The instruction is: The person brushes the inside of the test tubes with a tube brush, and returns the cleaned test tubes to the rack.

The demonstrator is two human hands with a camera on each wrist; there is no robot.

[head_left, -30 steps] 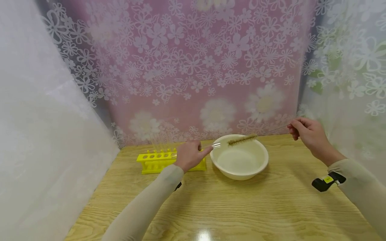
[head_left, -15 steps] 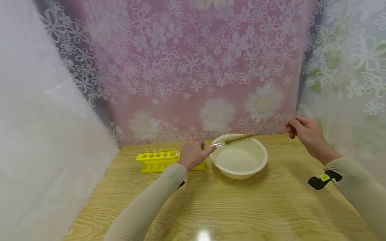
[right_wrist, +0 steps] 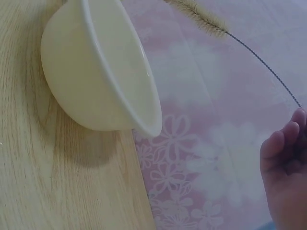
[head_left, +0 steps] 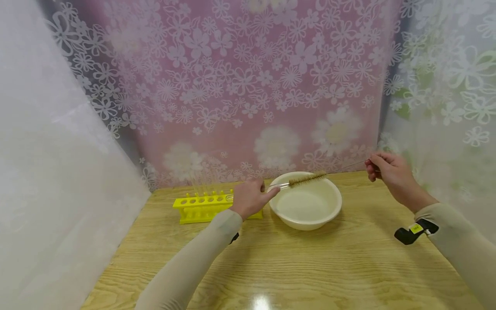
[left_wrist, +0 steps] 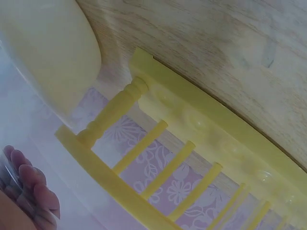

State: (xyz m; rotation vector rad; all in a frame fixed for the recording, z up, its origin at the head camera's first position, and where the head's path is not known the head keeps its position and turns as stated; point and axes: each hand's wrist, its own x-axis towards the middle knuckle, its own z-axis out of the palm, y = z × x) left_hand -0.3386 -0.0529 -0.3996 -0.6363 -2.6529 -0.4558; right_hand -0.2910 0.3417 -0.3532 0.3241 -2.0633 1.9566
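My left hand (head_left: 249, 198) grips a clear glass test tube (head_left: 284, 186), its mouth pointing right over the rim of a cream basin (head_left: 306, 226). In my right hand (head_left: 395, 174) the thin twisted-wire handle of a test tube brush (head_left: 308, 179) is pinched between thumb and fingers. The tan bristles hang above the basin, their tip at the tube's mouth; whether it is just inside I cannot tell. The right wrist view shows the wire bowed between the bristles (right_wrist: 201, 19) and the fingers. In the left wrist view, curled fingertips (left_wrist: 33, 179) lie around the tube.
A yellow test tube rack (head_left: 205, 206) stands left of the basin, partly behind my left hand, with several clear tubes upright in its back. Both stand on a wood-grain table (head_left: 294, 267). A flowered pink curtain (head_left: 248, 86) hangs behind, with pale sheets at both sides.
The brush has moved slightly left and the tube slightly right, so the gap between bristle tip and tube mouth has closed. Both hands keep their hold.
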